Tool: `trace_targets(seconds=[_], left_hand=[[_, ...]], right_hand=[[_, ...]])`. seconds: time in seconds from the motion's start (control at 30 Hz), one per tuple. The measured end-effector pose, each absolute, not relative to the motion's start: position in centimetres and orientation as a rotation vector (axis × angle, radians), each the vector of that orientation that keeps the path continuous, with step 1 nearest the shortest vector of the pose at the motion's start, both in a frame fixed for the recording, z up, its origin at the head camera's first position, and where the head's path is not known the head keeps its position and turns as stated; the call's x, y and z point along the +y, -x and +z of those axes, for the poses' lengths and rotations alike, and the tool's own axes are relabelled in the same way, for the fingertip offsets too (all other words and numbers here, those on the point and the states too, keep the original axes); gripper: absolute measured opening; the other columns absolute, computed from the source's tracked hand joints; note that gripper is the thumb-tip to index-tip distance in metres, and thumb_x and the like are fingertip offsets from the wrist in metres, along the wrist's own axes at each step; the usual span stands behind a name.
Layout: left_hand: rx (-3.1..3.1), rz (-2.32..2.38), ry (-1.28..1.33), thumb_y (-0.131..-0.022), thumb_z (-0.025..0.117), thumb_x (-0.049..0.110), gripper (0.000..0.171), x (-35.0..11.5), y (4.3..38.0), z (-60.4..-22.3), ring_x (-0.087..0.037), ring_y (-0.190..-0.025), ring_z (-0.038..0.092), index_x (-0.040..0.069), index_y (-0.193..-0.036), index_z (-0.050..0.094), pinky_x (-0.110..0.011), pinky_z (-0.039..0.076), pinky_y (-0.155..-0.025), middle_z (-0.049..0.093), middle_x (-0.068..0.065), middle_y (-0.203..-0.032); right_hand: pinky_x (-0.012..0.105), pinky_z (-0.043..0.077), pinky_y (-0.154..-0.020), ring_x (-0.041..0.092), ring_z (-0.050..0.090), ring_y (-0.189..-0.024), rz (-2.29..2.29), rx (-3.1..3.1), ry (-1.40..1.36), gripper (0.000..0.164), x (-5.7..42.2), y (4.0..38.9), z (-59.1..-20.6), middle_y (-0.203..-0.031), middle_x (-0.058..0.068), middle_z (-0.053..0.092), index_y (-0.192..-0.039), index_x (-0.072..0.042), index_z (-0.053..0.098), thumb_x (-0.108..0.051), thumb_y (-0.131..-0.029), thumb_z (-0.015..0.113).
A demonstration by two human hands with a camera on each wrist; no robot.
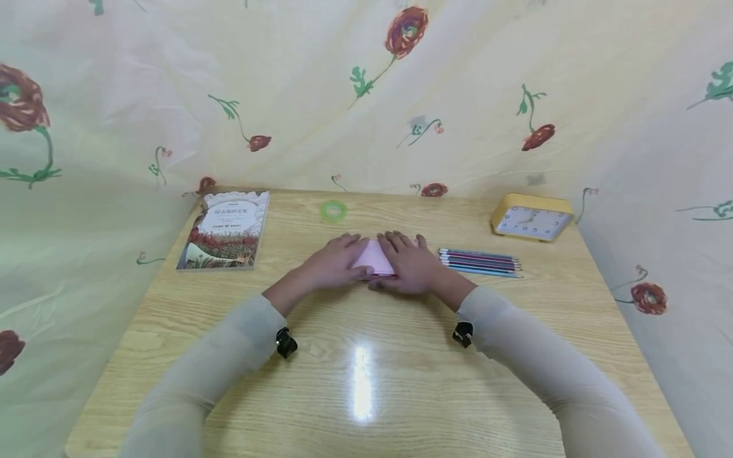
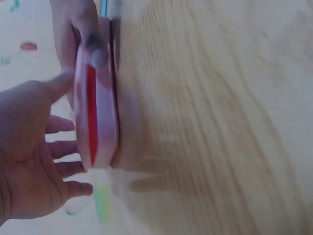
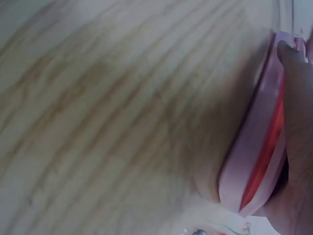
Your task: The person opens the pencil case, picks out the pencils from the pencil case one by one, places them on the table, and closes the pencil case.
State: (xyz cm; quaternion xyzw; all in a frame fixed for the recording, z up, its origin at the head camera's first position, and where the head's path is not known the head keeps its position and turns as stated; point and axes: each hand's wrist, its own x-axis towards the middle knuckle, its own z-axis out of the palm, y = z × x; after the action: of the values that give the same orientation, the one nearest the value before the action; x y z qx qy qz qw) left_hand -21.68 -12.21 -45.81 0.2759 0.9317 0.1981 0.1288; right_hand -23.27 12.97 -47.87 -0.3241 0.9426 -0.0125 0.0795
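A pink case (image 1: 374, 257) with a red band along its side lies on the table between both hands. My left hand (image 1: 338, 261) rests at its left end; in the left wrist view its fingers (image 2: 66, 147) look straight and spread, with the thumb over the top. From the right, my right hand (image 1: 413, 261) holds the case, fingers over the top and thumb against the near side. The right wrist view shows that thumb (image 3: 298, 73) on the case's pink side (image 3: 239, 171). Much of the top is hidden under the hands.
Several pencils (image 1: 481, 262) lie side by side just right of the right hand. A yellow clock (image 1: 532, 217) stands at the back right. A book (image 1: 224, 232) lies at the back left, and a green ring-shaped roll (image 1: 324, 213) behind the case. Flowered cloth (image 1: 309, 95) borders the table.
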Motion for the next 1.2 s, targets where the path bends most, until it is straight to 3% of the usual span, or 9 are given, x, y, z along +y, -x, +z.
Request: trace_targets(seconds=[0.2, 0.53, 1.2], left_hand=[[2.739, 0.454, -0.795, -0.112, 0.063, 0.046, 0.081, -11.4, 21.5, -45.1, -0.044, -0.162, 0.042, 0.003, -0.174, 0.031, -0.059, 0.034, -0.135, 0.039, -0.024, -0.176], [2.746, 0.463, -0.793, -0.11, 0.069, 0.042, 0.079, -11.3, 21.5, -44.8, -0.042, -0.152, 0.053, -0.001, -0.17, 0.039, -0.052, 0.048, -0.126, 0.047, -0.023, -0.17], [2.767, 0.506, -0.746, -0.109, 0.071, 0.043, 0.079, -11.6, 21.1, -45.2, -0.04, -0.152, 0.053, 0.004, -0.17, 0.041, -0.053, 0.051, -0.124, 0.048, -0.02, -0.169]], right_hand=[[0.081, 0.027, -0.127, 0.041, 0.027, -0.17, -0.034, 2.857, 1.001, 0.12, 12.1, 23.3, -49.1, -0.182, 0.021, 0.027, -0.178, -0.008, 0.012, -0.092, -0.098, 0.041], [0.077, 0.037, -0.123, 0.038, 0.035, -0.166, 0.038, 2.897, 1.019, 0.117, 11.6, 23.0, -49.4, -0.179, 0.021, 0.033, -0.178, -0.007, 0.016, -0.089, -0.099, 0.044], [0.074, 0.037, -0.125, 0.038, 0.035, -0.166, 0.045, 2.91, 1.021, 0.118, 11.4, 22.8, -49.7, -0.18, 0.02, 0.033, -0.178, -0.007, 0.014, -0.089, -0.099, 0.045]])
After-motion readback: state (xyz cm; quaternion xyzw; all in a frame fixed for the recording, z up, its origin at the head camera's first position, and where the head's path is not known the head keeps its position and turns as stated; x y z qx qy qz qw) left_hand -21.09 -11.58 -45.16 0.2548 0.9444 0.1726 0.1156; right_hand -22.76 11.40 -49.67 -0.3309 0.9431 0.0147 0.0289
